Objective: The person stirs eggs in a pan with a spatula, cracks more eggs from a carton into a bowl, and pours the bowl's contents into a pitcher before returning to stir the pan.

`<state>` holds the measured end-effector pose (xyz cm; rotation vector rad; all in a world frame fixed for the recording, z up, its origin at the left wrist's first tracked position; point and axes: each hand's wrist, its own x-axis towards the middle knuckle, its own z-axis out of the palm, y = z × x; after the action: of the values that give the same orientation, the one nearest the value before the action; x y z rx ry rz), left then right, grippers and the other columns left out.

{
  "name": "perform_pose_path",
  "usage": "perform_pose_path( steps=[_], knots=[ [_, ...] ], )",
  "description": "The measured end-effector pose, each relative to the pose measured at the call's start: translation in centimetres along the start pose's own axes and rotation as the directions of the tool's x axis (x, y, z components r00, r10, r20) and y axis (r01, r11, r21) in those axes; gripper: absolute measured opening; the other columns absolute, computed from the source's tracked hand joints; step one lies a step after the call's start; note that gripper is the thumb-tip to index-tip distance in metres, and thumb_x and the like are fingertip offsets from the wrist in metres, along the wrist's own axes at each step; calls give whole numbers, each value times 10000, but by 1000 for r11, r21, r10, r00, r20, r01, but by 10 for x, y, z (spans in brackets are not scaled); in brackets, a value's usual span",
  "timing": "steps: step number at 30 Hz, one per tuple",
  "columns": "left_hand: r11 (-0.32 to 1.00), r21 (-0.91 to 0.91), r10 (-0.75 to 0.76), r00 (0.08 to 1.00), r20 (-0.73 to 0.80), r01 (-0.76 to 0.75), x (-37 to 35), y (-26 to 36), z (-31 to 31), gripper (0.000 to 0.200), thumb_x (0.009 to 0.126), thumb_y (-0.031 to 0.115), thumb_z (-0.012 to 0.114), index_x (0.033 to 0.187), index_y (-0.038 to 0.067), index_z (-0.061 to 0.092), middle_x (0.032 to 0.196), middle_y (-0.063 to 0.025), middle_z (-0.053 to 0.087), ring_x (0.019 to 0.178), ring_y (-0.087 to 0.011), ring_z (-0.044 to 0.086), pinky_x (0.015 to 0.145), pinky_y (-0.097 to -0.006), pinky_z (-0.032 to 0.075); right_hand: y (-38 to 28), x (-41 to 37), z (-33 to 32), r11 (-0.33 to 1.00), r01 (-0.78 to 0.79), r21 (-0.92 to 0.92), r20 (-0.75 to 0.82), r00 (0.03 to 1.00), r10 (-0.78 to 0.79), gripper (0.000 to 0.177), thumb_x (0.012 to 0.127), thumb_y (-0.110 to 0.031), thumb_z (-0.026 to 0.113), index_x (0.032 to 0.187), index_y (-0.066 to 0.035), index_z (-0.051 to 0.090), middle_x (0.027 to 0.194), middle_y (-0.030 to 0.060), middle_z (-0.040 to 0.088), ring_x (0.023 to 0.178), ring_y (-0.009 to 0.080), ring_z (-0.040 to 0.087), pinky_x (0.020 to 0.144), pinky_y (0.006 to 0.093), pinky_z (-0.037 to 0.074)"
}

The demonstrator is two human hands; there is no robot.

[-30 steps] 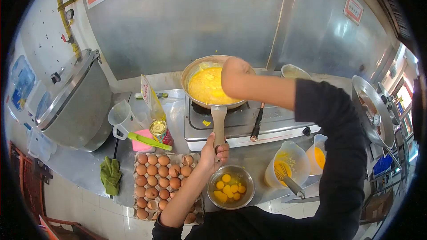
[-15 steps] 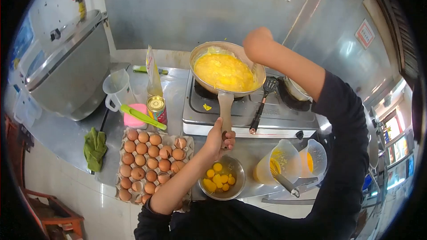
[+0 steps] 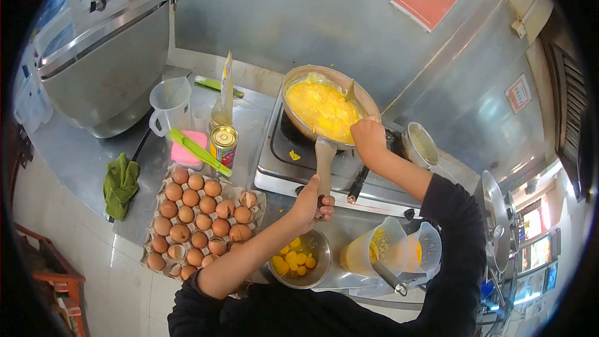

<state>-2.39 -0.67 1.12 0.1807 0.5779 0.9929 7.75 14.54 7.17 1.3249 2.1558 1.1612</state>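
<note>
My left hand [image 3: 312,205] is wrapped round the tan handle [image 3: 324,162] of a frying pan [image 3: 368,103] on the stove. Yellow egg [image 3: 321,109], partly set and lumpy, covers the pan's bottom. At the pan's right rim, my right hand [image 3: 369,137] is closed on a tan spatula [image 3: 352,92]; its blade rests against the inner wall and my fingers hide much of its handle. Just below my left hand stands a steel bowl [image 3: 326,256] with several raw yolks [image 3: 293,261].
An egg tray [image 3: 150,237] with whole eggs and cracked shells lies left. Beyond it are a can [image 3: 223,146], pink-lidded tub [image 3: 187,150] and jug [image 3: 171,100]. Two plastic jugs [image 3: 355,259], one with a whisk [image 3: 390,278], stand right. A black slotted turner [image 3: 357,185] lies on the stove [image 3: 268,168].
My right hand has come down from above the pan's far right side to its near right rim. The view has shifted; my left hand keeps its hold on the handle.
</note>
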Motion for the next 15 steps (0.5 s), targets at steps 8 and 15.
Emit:
perform_pose_path(
  steps=[8, 15],
  knots=[
    [996, 81, -28, 1000, 6, 28, -1, 5, -1, 372, 875, 470, 194, 862, 122, 325, 553, 42, 288, 450, -69, 284, 452, -217, 287, 39, -7, 50, 981, 65, 181, -274, 962, -13, 168, 683, -72, 525, 814, -13, 613, 669, 109, 543, 533, 176, 578, 443, 255, 486],
    [995, 72, -72, 997, 28, 70, -1, 7, -1, 346, 880, 451, 194, 897, 125, 309, 555, 33, 300, 453, -76, 302, 446, -226, 316, 84, -7, 90, 975, 164, 149, -303, 946, -113, 390, 712, -78, 489, 1101, -47, 495, 706, 98, 511, 497, 199, 576, 430, 270, 477]
  ],
)
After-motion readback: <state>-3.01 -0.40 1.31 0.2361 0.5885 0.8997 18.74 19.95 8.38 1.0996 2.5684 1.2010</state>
